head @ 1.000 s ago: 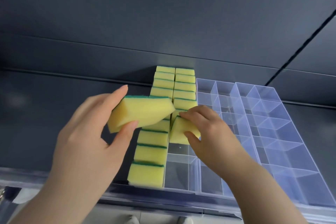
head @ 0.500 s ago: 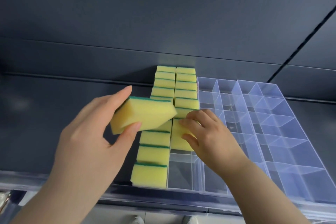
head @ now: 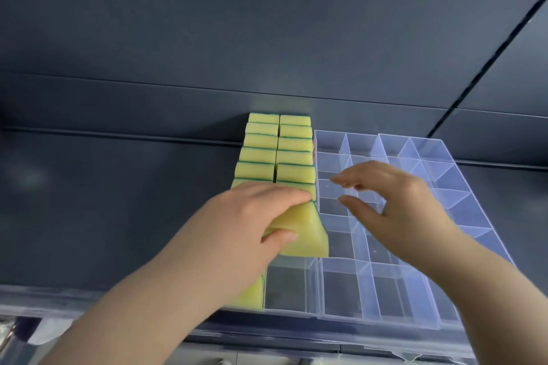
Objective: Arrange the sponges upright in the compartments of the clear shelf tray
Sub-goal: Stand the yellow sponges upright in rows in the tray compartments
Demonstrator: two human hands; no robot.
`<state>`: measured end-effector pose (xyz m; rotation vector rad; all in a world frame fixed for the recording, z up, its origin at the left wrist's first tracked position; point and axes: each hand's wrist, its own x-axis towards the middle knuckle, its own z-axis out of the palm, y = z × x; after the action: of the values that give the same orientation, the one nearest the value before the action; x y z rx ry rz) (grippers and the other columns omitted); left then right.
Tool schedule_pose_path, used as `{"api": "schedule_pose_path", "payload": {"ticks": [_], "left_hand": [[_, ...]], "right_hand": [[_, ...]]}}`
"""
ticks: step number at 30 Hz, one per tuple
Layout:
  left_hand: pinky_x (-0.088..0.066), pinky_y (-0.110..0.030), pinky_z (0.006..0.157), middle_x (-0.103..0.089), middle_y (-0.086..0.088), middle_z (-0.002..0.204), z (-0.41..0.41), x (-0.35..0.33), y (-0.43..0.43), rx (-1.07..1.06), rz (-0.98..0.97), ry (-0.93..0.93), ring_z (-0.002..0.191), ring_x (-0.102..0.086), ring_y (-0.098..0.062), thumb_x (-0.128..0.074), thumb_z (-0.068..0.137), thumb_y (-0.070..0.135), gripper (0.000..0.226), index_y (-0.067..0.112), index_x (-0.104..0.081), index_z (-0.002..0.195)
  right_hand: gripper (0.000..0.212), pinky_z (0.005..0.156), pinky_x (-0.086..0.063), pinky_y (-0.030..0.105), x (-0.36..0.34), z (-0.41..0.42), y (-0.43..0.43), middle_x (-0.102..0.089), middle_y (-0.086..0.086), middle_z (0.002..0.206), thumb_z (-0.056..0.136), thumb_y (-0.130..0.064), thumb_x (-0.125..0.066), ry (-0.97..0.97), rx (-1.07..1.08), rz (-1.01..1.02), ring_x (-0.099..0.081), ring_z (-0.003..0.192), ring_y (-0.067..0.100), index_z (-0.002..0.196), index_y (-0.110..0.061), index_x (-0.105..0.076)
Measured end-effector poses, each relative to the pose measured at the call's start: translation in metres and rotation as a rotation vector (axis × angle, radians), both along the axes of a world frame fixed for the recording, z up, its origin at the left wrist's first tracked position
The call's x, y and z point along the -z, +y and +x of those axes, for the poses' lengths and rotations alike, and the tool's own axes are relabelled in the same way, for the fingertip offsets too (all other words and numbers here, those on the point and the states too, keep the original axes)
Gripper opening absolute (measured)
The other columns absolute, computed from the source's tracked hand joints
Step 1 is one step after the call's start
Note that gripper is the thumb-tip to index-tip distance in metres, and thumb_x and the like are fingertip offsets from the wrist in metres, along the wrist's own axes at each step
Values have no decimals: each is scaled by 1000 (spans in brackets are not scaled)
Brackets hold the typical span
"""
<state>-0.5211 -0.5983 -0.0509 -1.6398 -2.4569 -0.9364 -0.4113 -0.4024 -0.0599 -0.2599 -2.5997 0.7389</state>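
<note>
A clear shelf tray (head: 462, 187) with many compartments lies on a dark shelf. Two columns of yellow sponges with green scouring edges (head: 278, 148) stand upright along its left side. My left hand (head: 252, 216) grips another yellow sponge (head: 305, 234) from above, fingers on its far side and thumb on the near face, and holds it low in the second column. Part of the left column is hidden under this hand; one sponge (head: 252, 293) shows at the front. My right hand (head: 394, 204) hovers over the middle compartments, fingers apart and holding nothing.
The dark shelf back wall (head: 267, 38) rises behind the tray. A translucent front rail (head: 326, 332) runs along the shelf's near edge. The dark shelf surface (head: 103, 201) stretches to the left of the sponges. The tray's right and front compartments hold nothing.
My right hand let go of the sponge it was pressing in and drew right, opening. My left hand brought its sponge down and right into the second column.
</note>
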Motion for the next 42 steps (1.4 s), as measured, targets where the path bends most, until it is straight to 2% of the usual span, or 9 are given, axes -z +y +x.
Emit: {"api": "schedule_pose_path", "payload": {"ticks": [9, 14, 18, 25, 30, 32, 36, 39, 42], "left_hand": [[-56, -30, 66, -66, 13, 101, -3, 16, 16, 25, -45, 141, 94, -52, -5, -84, 63, 21, 49, 26, -66, 109], [-52, -30, 76, -64, 19, 106, -4, 14, 14, -2, -61, 69, 99, -52, -3, -80, 69, 24, 48, 35, -63, 113], [-40, -26, 92, -46, 30, 107, -2, 10, 13, -12, -91, -11, 115, -35, 0, -72, 80, 25, 44, 39, -61, 120], [-55, -30, 57, -60, 16, 96, -3, 21, 15, 24, -111, 49, 88, -48, -5, -76, 70, 25, 45, 32, -66, 113], [-41, -23, 70, -42, 20, 95, 3, 20, 21, 23, -147, -37, 82, -37, -1, -66, 84, 33, 48, 43, -51, 129], [-41, -20, 75, -49, 20, 99, 3, 19, 22, 11, -187, -51, 85, -42, 0, -65, 84, 39, 42, 39, -56, 125], [-53, -23, 56, -66, 14, 77, 1, 25, 18, 13, -124, 8, 69, -61, -9, -68, 61, 44, 36, 29, -69, 93], [-56, -30, 52, -69, 13, 77, 1, 27, 15, 21, -139, 19, 69, -64, -11, -67, 62, 46, 35, 30, -70, 94], [-57, -29, 65, -70, 16, 92, -1, 25, 12, 33, -131, 5, 81, -64, -6, -67, 69, 41, 33, 30, -73, 99]], "right_hand": [[52, 96, -34, 17, 22, -1, -11, -50, -12, 127, 80, -32, -69, -363, -170, 91, -46, 116, 10, 128, -24, -50], [60, 80, -54, 39, 33, -3, -8, -62, -3, 112, 62, -46, -73, -265, -212, 328, -62, 97, 23, 113, -22, -55], [66, 79, -52, 39, 37, -5, -2, -63, -5, 111, 59, -55, -72, -230, -222, 395, -62, 97, 22, 114, -26, -50], [61, 77, -53, 36, 40, -8, -4, -63, -7, 108, 60, -62, -61, -201, -191, 439, -63, 95, 19, 108, -23, -58], [61, 80, -53, 35, 43, -8, -6, -61, -8, 110, 67, -67, -49, -190, -192, 345, -61, 96, 17, 107, -22, -61], [62, 81, -51, 35, 45, -7, -6, -60, -9, 110, 67, -68, -51, -180, -191, 284, -60, 96, 17, 109, -23, -60], [61, 81, -50, 32, 46, -6, -7, -60, -11, 109, 68, -69, -49, -159, -174, 265, -59, 97, 14, 111, -27, -59], [63, 81, -49, 32, 47, -6, -8, -61, -12, 110, 69, -72, -45, -157, -150, 326, -59, 98, 13, 112, -28, -59], [67, 80, -48, 30, 45, -6, -9, -61, -13, 110, 67, -74, -42, -173, -140, 391, -60, 97, 12, 112, -28, -60]]}}
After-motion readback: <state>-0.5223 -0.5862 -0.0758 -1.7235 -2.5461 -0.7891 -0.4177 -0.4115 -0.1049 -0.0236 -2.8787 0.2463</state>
